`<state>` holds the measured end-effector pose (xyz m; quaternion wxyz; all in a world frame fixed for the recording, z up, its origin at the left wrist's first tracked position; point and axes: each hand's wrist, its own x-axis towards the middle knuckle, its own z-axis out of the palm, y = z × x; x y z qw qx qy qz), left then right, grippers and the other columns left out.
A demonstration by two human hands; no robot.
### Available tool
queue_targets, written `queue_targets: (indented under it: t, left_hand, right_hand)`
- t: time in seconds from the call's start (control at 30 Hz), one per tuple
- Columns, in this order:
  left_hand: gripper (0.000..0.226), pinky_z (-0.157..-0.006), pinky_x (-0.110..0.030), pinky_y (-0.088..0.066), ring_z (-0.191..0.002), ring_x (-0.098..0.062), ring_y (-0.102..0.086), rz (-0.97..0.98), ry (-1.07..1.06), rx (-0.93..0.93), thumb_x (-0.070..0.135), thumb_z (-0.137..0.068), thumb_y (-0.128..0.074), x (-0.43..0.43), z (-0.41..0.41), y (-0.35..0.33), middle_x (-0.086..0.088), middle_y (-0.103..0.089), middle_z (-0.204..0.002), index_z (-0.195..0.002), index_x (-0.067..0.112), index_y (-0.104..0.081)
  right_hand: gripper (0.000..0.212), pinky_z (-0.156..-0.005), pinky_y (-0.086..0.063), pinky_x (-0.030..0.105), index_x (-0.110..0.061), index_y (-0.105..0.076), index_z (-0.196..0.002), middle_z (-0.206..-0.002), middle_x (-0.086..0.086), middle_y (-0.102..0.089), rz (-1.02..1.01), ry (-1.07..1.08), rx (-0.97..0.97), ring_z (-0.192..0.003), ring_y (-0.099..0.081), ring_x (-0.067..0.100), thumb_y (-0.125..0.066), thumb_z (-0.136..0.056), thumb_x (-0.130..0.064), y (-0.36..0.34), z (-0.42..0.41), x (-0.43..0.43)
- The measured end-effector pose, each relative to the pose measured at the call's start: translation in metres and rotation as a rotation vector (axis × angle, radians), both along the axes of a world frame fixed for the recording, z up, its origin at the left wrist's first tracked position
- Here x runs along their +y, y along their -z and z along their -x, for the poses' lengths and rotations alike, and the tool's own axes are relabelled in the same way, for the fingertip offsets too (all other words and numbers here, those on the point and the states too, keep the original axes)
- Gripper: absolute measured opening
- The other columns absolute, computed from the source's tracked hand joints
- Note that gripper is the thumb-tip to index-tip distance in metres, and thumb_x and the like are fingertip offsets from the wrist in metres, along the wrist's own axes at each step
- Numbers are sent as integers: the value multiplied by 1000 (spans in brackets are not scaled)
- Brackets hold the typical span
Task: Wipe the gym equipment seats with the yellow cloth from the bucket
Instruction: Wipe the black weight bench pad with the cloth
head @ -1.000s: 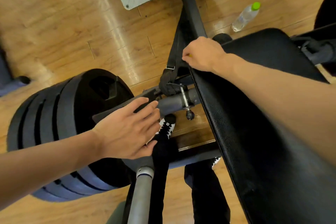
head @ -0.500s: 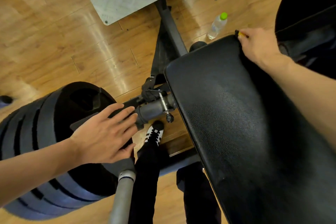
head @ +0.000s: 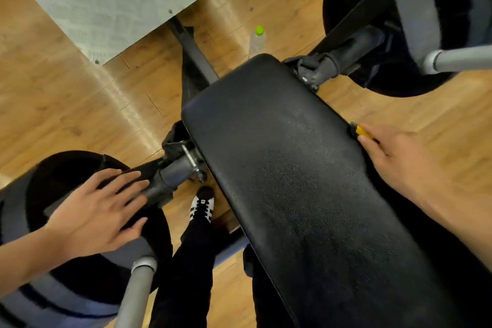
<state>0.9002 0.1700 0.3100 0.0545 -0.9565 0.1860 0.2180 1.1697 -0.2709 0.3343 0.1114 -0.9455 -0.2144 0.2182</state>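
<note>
A long black padded seat (head: 287, 168) runs from the upper middle down to the lower right. My right hand (head: 399, 160) is at the pad's right edge, fingers curled round the yellow cloth (head: 361, 131), of which only a small yellow tip shows past my fingertips. My left hand (head: 98, 210) rests flat with straight fingers on the black weight plates (head: 64, 298) at the lower left, holding nothing. No bucket is in view.
A grey bar (head: 135, 293) sticks out below my left hand. A second stack of plates (head: 399, 24) with its bar sits at the upper right. A water bottle with a green cap (head: 257, 40) stands on the wooden floor beyond the seat, near a metal footplate (head: 106, 0). My shoe (head: 202, 205) is beside the seat frame.
My right hand with the cloth has slid from the seat's far end down along its right edge toward me. My left hand has stayed on the plates.
</note>
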Motion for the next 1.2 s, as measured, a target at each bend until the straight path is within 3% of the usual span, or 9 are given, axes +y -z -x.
queue_targets:
  t: [0.17,0.33,0.5,0.57,0.67,0.87,0.97,1.1,1.2]
  left_hand:
    - [61,-106,-57,-38,-126,-39,-62,9,12,-34,53,-97,-38,-2,-1,2,-18,-70,-125,-103,6,-76]
    - [58,-107,-53,-36,-126,-37,-62,-18,19,-47,55,-95,-41,-4,-3,0,-16,-71,-124,-101,8,-75]
    - [57,-110,-55,-33,-128,-37,-59,-85,-12,19,57,-95,-42,-5,-3,-3,-15,-69,-128,-105,10,-73]
    - [57,-111,-59,-32,-131,-39,-55,-97,-105,44,57,-94,-42,-15,-7,-8,-16,-65,-134,-105,10,-71]
    - [56,-114,-59,-31,-136,-39,-47,20,-278,25,57,-96,-36,-49,-26,-14,-17,-56,-142,-114,14,-67]
    - [62,-125,-49,-19,-150,-31,-32,440,-421,-75,54,-104,-28,-147,-110,7,-10,-36,-162,-154,21,-43]
    - [59,-126,-51,-16,-153,-29,-27,602,-408,-69,52,-105,-30,-179,-142,27,-6,-33,-165,-157,26,-38]
    - [59,-126,-53,-14,-153,-29,-28,672,-409,-95,53,-103,-37,-201,-150,48,-3,-35,-164,-156,27,-40]
    - [61,-125,-55,-15,-152,-30,-30,683,-413,-135,53,-101,-42,-202,-149,52,-3,-36,-163,-154,25,-44]
  right_hand:
    - [27,-63,-51,45,-10,-63,-121,-82,8,-60,-6,-78,-64,-74,-59,34,-50,-100,-19,-5,13,-18]
    - [31,-86,-49,46,-6,-65,-126,-111,24,-67,-31,-95,-49,-102,-61,44,-48,-103,-18,65,-59,71]
    - [34,-89,-46,48,-3,-66,-110,-117,28,-62,62,4,52,-111,-53,49,-41,-106,-26,95,-103,161]
    - [36,-95,-46,50,-5,-66,-116,-124,26,-62,68,14,65,-115,-53,48,-40,-107,-28,94,-102,161]
    - [39,-108,-38,44,-12,-58,-138,-143,19,-55,30,28,115,-131,-47,42,-39,-108,-28,88,-96,143]
    - [37,-102,-40,37,-18,-57,-141,-140,14,-58,-48,72,104,-127,-51,37,-42,-107,-27,64,-65,91]
    - [36,-107,-41,37,-22,-59,-139,-135,4,-64,-146,72,156,-127,-56,26,-49,-105,-27,43,-31,21]
    - [43,-99,-37,13,-30,-58,-140,-130,-14,-64,-162,137,260,-120,-57,2,-50,-99,-36,-29,24,-61]
    - [45,-103,-34,6,-29,-60,-138,-133,-15,-63,-184,147,277,-123,-54,-6,-51,-95,-38,-40,32,-77]
